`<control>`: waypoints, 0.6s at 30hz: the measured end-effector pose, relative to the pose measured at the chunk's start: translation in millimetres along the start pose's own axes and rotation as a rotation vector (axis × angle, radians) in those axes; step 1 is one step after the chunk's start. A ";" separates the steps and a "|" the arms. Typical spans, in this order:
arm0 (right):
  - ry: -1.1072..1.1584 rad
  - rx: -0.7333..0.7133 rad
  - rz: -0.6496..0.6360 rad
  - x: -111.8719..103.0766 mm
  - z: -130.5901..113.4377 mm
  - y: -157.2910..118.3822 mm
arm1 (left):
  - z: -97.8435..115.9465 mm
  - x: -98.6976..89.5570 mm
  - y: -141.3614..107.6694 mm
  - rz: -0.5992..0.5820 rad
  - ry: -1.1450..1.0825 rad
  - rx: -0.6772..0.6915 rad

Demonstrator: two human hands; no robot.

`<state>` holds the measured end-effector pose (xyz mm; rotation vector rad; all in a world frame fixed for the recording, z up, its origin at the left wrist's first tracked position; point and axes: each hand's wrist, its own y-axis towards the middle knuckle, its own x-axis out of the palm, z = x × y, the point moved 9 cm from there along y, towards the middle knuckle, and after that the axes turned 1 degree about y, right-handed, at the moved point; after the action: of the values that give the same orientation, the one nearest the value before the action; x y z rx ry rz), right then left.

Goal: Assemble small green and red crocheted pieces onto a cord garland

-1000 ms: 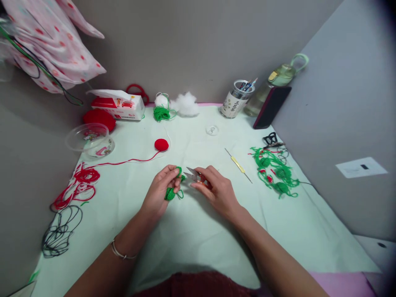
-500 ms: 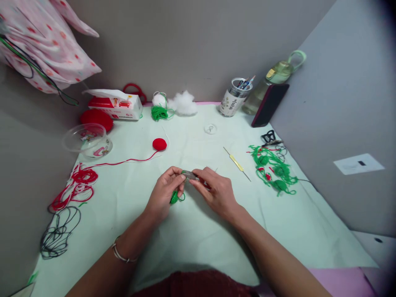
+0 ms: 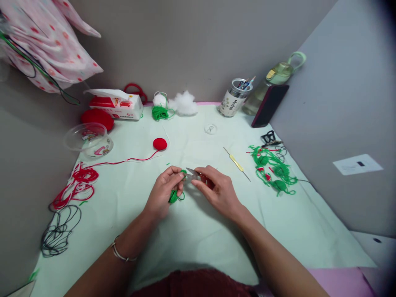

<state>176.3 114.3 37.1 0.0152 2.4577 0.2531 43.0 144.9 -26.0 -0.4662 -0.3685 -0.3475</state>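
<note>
My left hand [image 3: 163, 187] is closed around a small green crocheted piece [image 3: 173, 196], part of which hangs below the fingers with a loop of green yarn. A bit of green also shows at the fingertips. My right hand [image 3: 218, 187] grips small thread snips [image 3: 192, 171], their blades apart and pointing left at the green at my left fingertips. The fingers hide the snips' handles. A short green yarn scrap [image 3: 167, 164] lies just beyond my left hand. To the right rests a yellow-handled crochet hook [image 3: 236, 163].
A red crocheted disc [image 3: 160, 144] trails yarn to a red-and-white tangle [image 3: 83, 177]; black cord [image 3: 60, 233] lies nearer. Green pieces [image 3: 280, 170] sit at right. Along the back stand a tissue pack [image 3: 130, 108], white stuffing [image 3: 185, 104], a pen can [image 3: 231, 101], a phone [image 3: 269, 105] and a bottle [image 3: 255, 97].
The snips' blades, closed together before, are now apart. A green yarn scrap now shows on the cloth beyond my left hand. Both hands stay almost in place.
</note>
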 end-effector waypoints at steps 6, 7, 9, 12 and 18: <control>-0.080 -0.024 0.000 3.1 -4.6 0.2 | -1.9 2.2 -0.9 -0.004 -0.009 -0.006; -0.084 -0.010 0.017 1.5 -2.5 0.8 | -0.5 1.4 -0.8 0.005 -0.006 -0.001; -0.103 0.043 0.047 -2.4 4.5 1.7 | 6.4 -4.5 -0.1 0.054 -0.026 0.033; -0.193 0.091 -0.035 2.3 12.2 3.9 | 25.1 -21.8 0.9 0.160 -0.144 0.132; -0.450 -0.079 -0.231 34.1 -1.4 28.4 | 56.0 -44.1 -1.4 0.210 -0.381 0.226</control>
<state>147.2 144.5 22.4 -0.2212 1.9799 0.2178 -10.9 181.8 2.6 -0.3431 -0.7149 -0.0080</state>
